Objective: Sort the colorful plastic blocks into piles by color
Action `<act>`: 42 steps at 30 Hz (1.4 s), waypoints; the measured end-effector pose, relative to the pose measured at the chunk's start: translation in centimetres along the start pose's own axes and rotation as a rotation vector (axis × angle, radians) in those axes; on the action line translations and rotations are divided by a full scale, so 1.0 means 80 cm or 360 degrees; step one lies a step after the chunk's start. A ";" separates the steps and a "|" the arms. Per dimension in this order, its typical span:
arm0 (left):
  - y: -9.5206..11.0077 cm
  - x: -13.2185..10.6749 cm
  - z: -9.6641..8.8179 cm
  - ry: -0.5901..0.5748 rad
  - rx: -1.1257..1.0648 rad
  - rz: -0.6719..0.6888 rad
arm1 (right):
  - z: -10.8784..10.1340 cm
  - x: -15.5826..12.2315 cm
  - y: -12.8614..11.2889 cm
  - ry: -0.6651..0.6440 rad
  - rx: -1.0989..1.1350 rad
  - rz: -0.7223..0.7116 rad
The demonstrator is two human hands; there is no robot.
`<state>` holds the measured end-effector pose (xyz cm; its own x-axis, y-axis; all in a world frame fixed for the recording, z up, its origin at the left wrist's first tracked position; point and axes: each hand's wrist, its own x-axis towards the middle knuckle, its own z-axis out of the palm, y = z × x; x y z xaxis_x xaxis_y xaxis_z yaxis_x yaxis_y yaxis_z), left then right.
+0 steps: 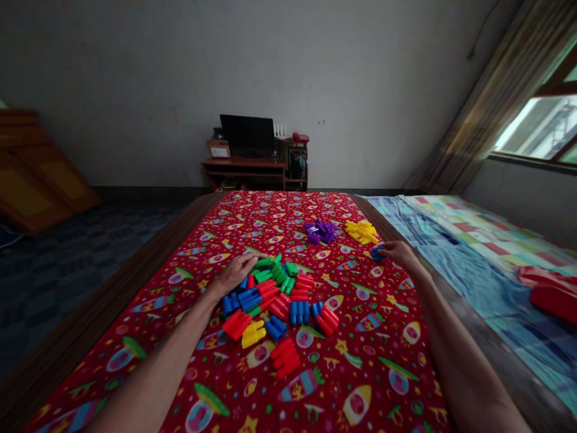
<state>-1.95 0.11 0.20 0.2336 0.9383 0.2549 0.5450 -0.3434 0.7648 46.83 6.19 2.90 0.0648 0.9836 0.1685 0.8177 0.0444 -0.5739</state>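
My right hand (400, 254) is closed on a blue toy block (377, 252), low over the right side of the red patterned cloth, just nearer than a heap of yellow blocks (361, 231). At the left edge of a mixed pile, my left hand (237, 270) reaches out with its fingers stretched toward the green blocks (276, 272); whether the fingertips touch them I cannot tell. That pile also has red blocks (285, 357), blue blocks (300, 313) and a yellow block (253, 334). Beyond it lies a heap of purple blocks (320, 231).
The cloth (180, 373) covers a brown-edged surface. To the right is a bed (487, 288) with blue and checked covers and a red item (552, 300). Against the far wall stands a desk (243, 162) with a monitor (247, 135); a wooden cabinet (40, 174) is at left.
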 end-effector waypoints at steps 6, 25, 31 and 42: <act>-0.005 0.001 -0.001 0.0000 0.0035 0.0011 | 0.023 -0.022 -0.052 0.0357 -0.0518 -0.0183; 0.006 -0.003 0.001 0.0019 0.0018 0.0012 | 0.107 -0.159 -0.215 -0.0794 -0.0135 -0.1846; 0.009 -0.005 -0.003 0.0000 -0.0343 -0.0160 | 0.056 -0.079 -0.177 -0.0201 -0.0070 -0.1323; 0.101 -0.028 -0.061 -0.0447 0.0957 -0.0253 | -0.002 -0.028 -0.066 -0.0328 -0.0922 -0.0167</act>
<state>-1.99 -4.56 8.66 0.2694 0.9612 -0.0589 0.9238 -0.2407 0.2978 42.50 3.70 5.67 -0.0972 0.9952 0.0093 0.9949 0.0974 -0.0248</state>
